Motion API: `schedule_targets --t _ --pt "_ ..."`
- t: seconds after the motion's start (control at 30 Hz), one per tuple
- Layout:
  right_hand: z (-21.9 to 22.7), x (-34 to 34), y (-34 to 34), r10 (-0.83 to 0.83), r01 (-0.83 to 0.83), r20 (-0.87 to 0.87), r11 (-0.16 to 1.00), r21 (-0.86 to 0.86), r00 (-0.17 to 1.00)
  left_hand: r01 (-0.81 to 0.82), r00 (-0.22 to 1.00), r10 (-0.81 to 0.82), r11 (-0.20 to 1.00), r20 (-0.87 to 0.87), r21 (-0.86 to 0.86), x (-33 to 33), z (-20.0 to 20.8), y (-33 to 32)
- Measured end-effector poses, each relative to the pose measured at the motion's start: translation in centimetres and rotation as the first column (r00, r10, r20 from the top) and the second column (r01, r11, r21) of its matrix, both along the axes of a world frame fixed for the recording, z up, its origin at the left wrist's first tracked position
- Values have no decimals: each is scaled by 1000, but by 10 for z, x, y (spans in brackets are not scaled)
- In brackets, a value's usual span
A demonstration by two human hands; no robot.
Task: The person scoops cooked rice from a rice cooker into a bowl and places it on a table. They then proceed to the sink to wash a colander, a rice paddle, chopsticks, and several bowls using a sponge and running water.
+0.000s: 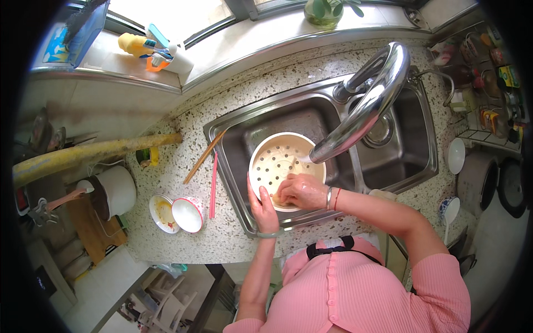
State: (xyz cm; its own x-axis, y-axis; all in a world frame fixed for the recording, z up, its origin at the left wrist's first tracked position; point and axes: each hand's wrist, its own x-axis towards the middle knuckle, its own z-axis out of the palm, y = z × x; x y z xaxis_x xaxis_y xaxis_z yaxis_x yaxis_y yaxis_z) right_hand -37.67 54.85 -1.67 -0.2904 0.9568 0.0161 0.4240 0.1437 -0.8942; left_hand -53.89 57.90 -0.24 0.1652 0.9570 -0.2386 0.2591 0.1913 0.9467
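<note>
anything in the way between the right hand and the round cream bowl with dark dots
Nothing visible: the bare right hand reaches into the round cream bowl with dark dots, and the bare left hand holds its rim. The curved chrome faucet overlaps the bowl's right edge in this view, but clear of the right hand.

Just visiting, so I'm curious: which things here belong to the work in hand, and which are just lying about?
In use, it seems:
- left hand, holding the spotted bowl
- right hand, inside that bowl
- sink beneath
- faucet above

Lying about:
- brown chopsticks
- pink chopsticks
- patterned bowl
- stained dish
- toothbrushes
</note>
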Motion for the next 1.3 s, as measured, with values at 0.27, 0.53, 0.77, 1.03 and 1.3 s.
schedule_targets --t 0.27,0.53,0.77,1.03,1.3 --pt "-52 21 24 -538 466 322 840 277 779 86 985 -79 996 -155 39 0 7 1" --pt "-7 -33 38 -343 378 -194 906 190 919 96 988 -83 991 -127 93 4 -4 -1" --pt "-25 15 -3 -106 103 321 994 28 941 199 933 -136 966 -334 164 0 17 11" --pt "-56 -1 46 -705 696 32 706 133 709 170 960 -141 980 -243 102 23 18 -7" --pt "-6 -18 9 -122 129 -118 990 50 985 87 981 -79 995 -177 41 3 11 15"
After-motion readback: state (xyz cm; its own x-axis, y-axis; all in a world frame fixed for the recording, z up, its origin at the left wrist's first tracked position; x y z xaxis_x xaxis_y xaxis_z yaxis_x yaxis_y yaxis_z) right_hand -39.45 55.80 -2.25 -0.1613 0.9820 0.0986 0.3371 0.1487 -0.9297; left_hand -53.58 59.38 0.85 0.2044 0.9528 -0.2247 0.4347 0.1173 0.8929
